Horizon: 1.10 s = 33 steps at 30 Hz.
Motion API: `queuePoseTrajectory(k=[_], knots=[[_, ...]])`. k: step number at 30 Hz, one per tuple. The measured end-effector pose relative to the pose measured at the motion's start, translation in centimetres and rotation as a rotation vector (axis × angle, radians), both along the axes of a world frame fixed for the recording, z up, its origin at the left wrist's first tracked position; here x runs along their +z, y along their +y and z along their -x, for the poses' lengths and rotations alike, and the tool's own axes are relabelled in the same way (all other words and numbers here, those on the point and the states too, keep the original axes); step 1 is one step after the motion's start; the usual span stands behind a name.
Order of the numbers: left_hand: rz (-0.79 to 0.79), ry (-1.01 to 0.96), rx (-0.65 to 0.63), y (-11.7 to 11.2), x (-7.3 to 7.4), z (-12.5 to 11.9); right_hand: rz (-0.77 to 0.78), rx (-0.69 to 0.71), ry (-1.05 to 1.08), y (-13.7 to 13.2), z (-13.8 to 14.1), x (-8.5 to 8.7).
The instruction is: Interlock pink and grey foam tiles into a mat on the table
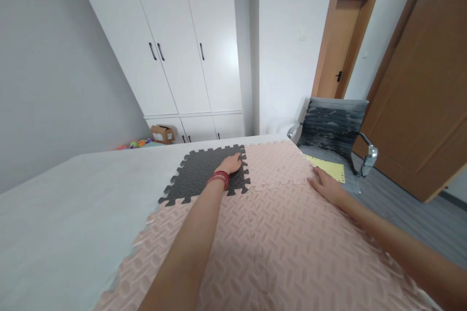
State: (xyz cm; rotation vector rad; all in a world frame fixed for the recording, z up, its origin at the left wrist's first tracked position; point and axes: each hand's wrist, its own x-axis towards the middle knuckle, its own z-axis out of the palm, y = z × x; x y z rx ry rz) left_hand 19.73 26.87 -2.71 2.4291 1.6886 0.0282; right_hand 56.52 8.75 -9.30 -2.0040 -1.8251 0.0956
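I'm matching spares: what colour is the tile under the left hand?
The tile is dark grey; head view shows it.

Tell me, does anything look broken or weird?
Yes. On the right, the chair backrest looks worn: ragged, lighter patches show, as if its dark covering is peeling. The dark gray tile stands out beside pink tiles.

near the bench's point(80, 218) far edge, the left tile point(199, 170) lies beside the right tile point(277, 163); the near mat point(284, 233) spreads before both. a chair point(333, 124) stands beyond the far right corner, a cabinet point(178, 58) behind.
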Motion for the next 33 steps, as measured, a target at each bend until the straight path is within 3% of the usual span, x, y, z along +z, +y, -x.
queuePoseTrajectory(k=[4,10,18,25,33], knots=[[0.050,-0.010,0.060,1.8,0.2,-0.8,0.013,-0.019,-0.013,0.0,0.2,0.1],[0.156,0.016,0.044,3.3,0.9,-1.4,0.006,-0.021,-0.013,-0.1,0.5,0.5],[0.141,0.057,0.036,4.5,2.4,-2.1,-0.011,-0.025,-0.008,-0.1,0.6,0.5],[0.217,0.010,0.043,5.0,1.8,-1.2,-0.010,-0.029,-0.014,-0.2,0.9,0.7],[0.292,0.003,0.050,7.3,1.5,-1.5,-0.027,-0.036,-0.024,-0.2,0.8,0.4]])
